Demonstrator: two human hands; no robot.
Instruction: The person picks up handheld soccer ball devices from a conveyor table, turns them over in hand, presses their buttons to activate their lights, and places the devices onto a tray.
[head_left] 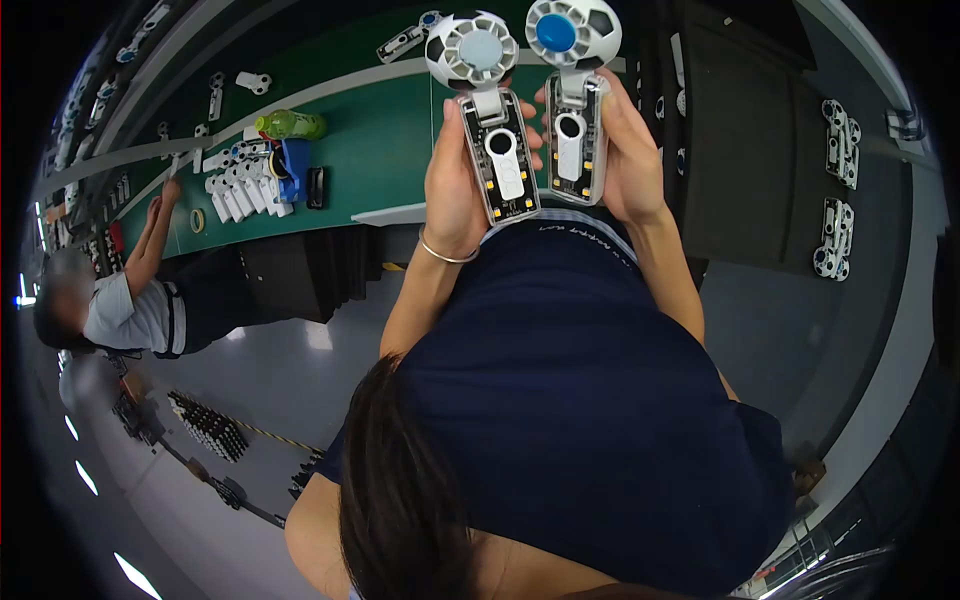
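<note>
Two handheld devices, each with a clear body and a round black-and-white fan head, are held upright side by side. My left hand is wrapped round the left device, whose head has a pale grey centre. The right device has a blue centre on its head and sits in my right hand, fingers closed about its side. The two bodies are close together above the front edge of the green table.
White devices stand in a row beside a blue holder, a green bottle and a tape roll. A co-worker is at the far left. More devices lie at the right.
</note>
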